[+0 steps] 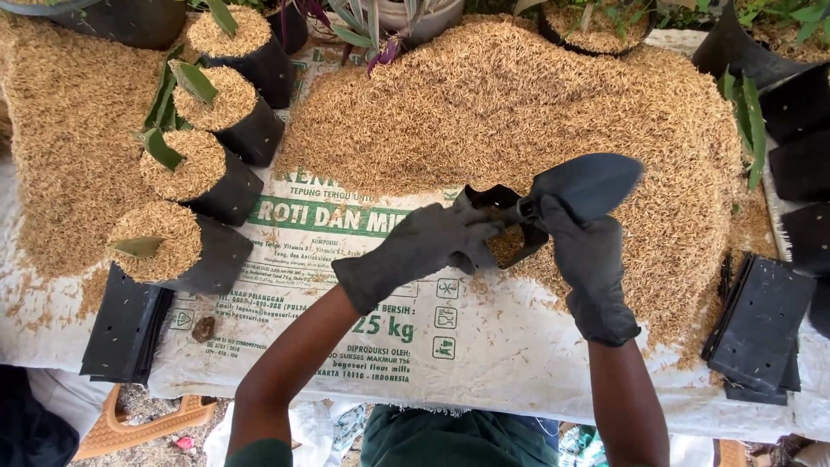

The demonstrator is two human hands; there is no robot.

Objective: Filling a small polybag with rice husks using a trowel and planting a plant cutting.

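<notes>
Head view: left hand, gloved, grips the rim of a black grow bag partly filled with husk. Right hand, gloved, clasps a dark trowel just above the bag. Husk heap beyond both hands; filled bags left of them.

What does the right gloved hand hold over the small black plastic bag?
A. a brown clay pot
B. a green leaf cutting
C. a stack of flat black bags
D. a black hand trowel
D: the right gloved hand grips the handle of a black hand trowel, its blade above the small black plastic bag that the left gloved hand holds open.
</notes>
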